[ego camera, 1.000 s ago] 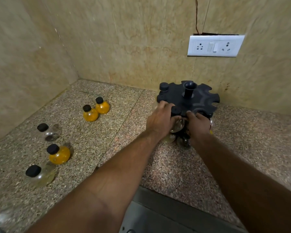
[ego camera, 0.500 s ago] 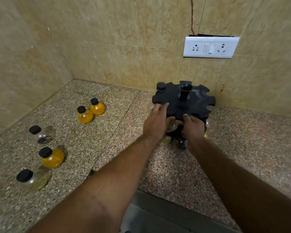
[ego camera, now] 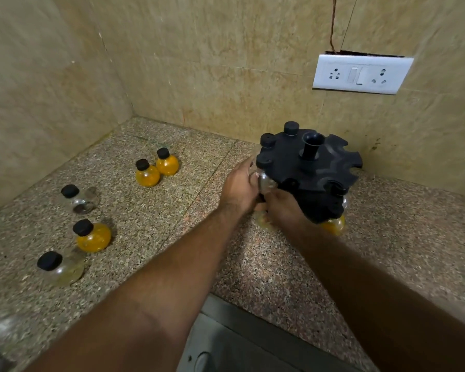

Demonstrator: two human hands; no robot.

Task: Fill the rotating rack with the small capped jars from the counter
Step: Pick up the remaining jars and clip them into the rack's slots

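The black rotating rack (ego camera: 320, 170) stands near the back wall and looks tilted. Three black caps sit in its top slots at the left. An orange jar (ego camera: 334, 225) hangs low on its right side. My left hand (ego camera: 239, 189) grips a clear jar (ego camera: 266, 181) at the rack's left edge. My right hand (ego camera: 282, 210) is closed on the rack's lower front, above a pale jar (ego camera: 263, 225). On the counter to the left stand two orange jars (ego camera: 147, 174) (ego camera: 167, 164), a clear jar (ego camera: 79, 200), another orange jar (ego camera: 92, 236) and a pale jar (ego camera: 61, 267).
The speckled granite counter (ego camera: 172, 224) ends in a corner of beige tiled walls at the left and back. A white socket plate (ego camera: 360, 75) is on the back wall above the rack. The counter's front edge (ego camera: 253, 299) runs below my forearms.
The rack has turned, so its capped slots now sit at the left, and it has tipped. My hands shifted left and lower on it. My view has swung, so the loose jars appear further right.
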